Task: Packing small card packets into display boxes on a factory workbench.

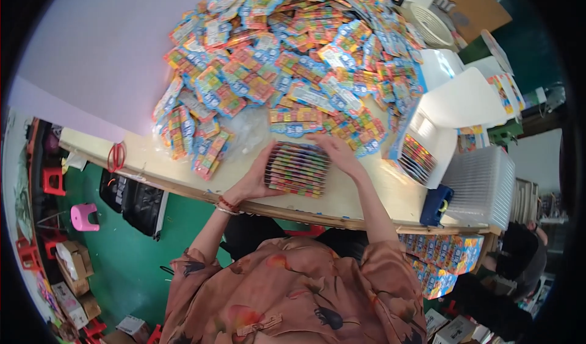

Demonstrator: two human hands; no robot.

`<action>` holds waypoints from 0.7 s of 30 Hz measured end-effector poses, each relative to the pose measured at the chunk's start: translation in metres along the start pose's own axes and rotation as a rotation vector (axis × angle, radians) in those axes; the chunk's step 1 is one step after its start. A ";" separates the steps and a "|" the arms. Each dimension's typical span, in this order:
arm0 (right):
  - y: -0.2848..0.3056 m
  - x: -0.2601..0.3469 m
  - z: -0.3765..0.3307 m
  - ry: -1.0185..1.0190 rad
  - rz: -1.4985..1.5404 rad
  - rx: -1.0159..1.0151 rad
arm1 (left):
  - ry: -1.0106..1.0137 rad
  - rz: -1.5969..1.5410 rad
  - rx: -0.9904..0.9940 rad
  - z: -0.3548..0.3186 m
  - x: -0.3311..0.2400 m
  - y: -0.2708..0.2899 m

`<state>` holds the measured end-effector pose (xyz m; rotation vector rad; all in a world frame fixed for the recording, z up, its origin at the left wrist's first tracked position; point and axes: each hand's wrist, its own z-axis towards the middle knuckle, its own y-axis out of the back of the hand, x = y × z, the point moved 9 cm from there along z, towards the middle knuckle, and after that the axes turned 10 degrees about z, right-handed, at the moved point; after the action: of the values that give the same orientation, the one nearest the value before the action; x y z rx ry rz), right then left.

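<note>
A neat stack of flat, multicoloured blister packs [297, 170] stands between my hands near the table's front edge, its layered edges facing up. My left hand [256, 176] grips the stack's left side, with the thumb along that side and fingers under the near corner. My right hand [336, 153] is closed round the far right corner, its fingertips lying on the far edge. Just beyond the hands, a large heap of similar loose packs [250, 78] covers the far part of the table. A crumpled clear plastic bag [247, 130] lies beside the heap, left of the stack.
An open white carton [442, 146] with packs inside stands at right, beside a translucent ribbed plastic crate [479, 176] and a dark blue tape dispenser [436, 205]. Red rings [116, 157] lie at the left edge. Printed boxes [442, 258] are stacked below the table; another person [522, 258] is at far right.
</note>
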<state>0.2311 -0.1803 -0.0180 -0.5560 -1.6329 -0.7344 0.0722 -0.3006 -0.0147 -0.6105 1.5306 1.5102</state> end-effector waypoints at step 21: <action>-0.026 -0.006 -0.075 0.257 0.449 -0.384 | 0.056 0.036 -0.073 -0.007 -0.020 -0.010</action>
<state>0.2646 -0.2526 -0.0202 -1.0201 -1.0774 -0.7454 0.0893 -0.3135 -0.0040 -0.6762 1.5418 1.5942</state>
